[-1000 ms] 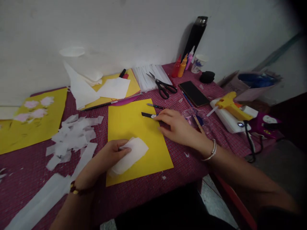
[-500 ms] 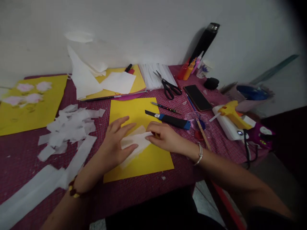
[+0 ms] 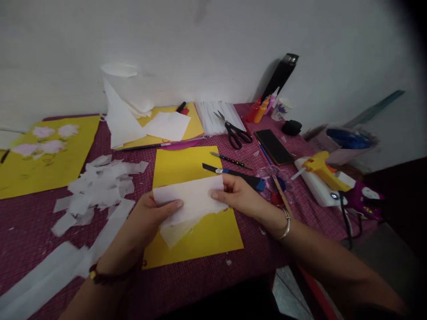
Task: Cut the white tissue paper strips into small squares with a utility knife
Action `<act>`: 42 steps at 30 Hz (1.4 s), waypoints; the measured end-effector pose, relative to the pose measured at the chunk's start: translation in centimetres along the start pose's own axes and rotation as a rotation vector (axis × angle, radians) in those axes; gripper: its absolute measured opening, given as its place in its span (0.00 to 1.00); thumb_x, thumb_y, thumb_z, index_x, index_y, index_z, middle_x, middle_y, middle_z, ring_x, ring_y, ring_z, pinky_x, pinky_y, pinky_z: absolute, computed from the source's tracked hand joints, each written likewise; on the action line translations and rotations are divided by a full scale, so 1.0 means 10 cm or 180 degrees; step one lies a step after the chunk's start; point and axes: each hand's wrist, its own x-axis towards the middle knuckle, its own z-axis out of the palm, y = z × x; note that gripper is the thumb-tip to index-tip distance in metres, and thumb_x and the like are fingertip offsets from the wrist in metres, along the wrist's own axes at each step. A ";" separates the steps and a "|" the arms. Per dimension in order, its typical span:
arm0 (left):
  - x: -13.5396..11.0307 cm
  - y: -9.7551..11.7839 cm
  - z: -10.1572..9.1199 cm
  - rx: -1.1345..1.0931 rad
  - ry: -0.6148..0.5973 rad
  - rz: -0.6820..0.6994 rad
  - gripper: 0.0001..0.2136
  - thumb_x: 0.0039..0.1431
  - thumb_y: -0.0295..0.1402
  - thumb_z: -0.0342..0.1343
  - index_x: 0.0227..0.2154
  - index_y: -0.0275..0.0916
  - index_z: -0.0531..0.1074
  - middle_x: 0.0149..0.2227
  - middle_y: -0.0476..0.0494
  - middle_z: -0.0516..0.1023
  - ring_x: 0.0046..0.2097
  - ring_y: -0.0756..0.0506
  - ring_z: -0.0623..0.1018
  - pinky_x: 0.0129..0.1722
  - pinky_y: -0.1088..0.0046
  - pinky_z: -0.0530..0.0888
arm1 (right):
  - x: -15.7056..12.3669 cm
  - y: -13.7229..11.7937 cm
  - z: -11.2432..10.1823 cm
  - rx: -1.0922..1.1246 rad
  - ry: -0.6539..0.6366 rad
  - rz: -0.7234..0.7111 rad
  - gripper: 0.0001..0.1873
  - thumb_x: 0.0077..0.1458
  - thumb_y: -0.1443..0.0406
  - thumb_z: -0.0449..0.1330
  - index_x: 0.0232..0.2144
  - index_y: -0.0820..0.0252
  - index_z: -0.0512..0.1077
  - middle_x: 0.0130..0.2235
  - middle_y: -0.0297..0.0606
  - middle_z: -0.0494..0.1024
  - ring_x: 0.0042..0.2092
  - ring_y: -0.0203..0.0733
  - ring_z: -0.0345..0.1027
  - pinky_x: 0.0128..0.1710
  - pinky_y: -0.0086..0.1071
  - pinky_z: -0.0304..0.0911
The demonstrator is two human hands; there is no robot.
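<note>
Holding white paper (image 3: 195,198) at the centre of the frame, stretched crosswise between both hands. Gripping its left end in the left hand (image 3: 147,218), with the thumb laid flat on top and the fingers mostly hidden underneath. Pinching its right end in the right hand (image 3: 243,195), again with the thumb on the upper face. Showing a sheer-looking flap below the near edge of the paper, pointing towards the bottom of the frame. Spread below all this, a plain yellow sheet (image 3: 213,235); cannot tell whether touched by the paper.

Just beyond the right hand, a black and blue utility knife (image 3: 245,178) with blade pointing left, and above it in the frame a slim dotted pen-like tool (image 3: 231,160). Left of centre, a loose heap of white paper pieces (image 3: 103,182); in the lower left, long white strips (image 3: 50,278). At the left edge, a yellow sheet with flowers (image 3: 80,153) in pink and white.

Above centre, black-handled scissors (image 3: 235,133) lying partly over a bundle of white sticks (image 3: 208,118). Right of centre, a dark phone (image 3: 274,146); farther right, a yellow glue gun (image 3: 323,171). In the upper right, a black flask (image 3: 280,75) leaning against the wall.
</note>
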 end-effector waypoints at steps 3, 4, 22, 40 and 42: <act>-0.01 0.01 0.03 -0.0058 0.0180 -0.0086 0.17 0.40 0.30 0.69 0.38 0.38 0.78 0.34 0.43 0.83 0.31 0.45 0.79 0.31 0.70 0.76 | 0.00 0.01 -0.03 0.0080 0.0046 -0.0017 0.16 0.48 0.58 0.67 0.36 0.61 0.73 0.29 0.32 0.75 0.26 0.31 0.65 0.23 0.24 0.61; -0.01 0.01 0.03 -0.0054 0.0266 -0.0079 0.16 0.40 0.31 0.69 0.37 0.38 0.78 0.33 0.44 0.83 0.29 0.46 0.78 0.30 0.71 0.75 | 0.00 0.01 -0.04 0.0081 0.0082 -0.0028 0.15 0.48 0.58 0.67 0.36 0.61 0.74 0.29 0.31 0.75 0.25 0.30 0.65 0.22 0.24 0.61; -0.13 0.13 0.10 0.0341 0.0321 0.0787 0.03 0.43 0.28 0.61 0.19 0.42 0.78 0.19 0.50 0.68 0.23 0.52 0.65 0.21 0.78 0.60 | -0.03 -0.02 -0.12 0.0214 0.0032 -0.0234 0.03 0.48 0.70 0.58 0.25 0.59 0.71 0.24 0.27 0.70 0.22 0.27 0.59 0.20 0.25 0.53; -0.11 0.14 0.00 0.0394 0.0240 0.0905 0.05 0.44 0.30 0.62 0.17 0.38 0.76 0.28 0.46 0.72 0.28 0.51 0.68 0.25 0.78 0.65 | -0.02 -0.08 -0.17 0.0061 -0.0110 -0.0278 0.05 0.47 0.67 0.57 0.24 0.60 0.73 0.25 0.31 0.72 0.25 0.30 0.63 0.24 0.26 0.59; -0.08 0.11 0.05 0.0263 0.0406 0.0894 0.06 0.43 0.28 0.64 0.17 0.39 0.73 0.23 0.50 0.69 0.26 0.53 0.66 0.24 0.80 0.64 | -0.04 -0.12 -0.16 -0.0222 -0.0155 -0.0236 0.08 0.50 0.63 0.58 0.24 0.60 0.74 0.26 0.32 0.74 0.27 0.31 0.64 0.26 0.27 0.60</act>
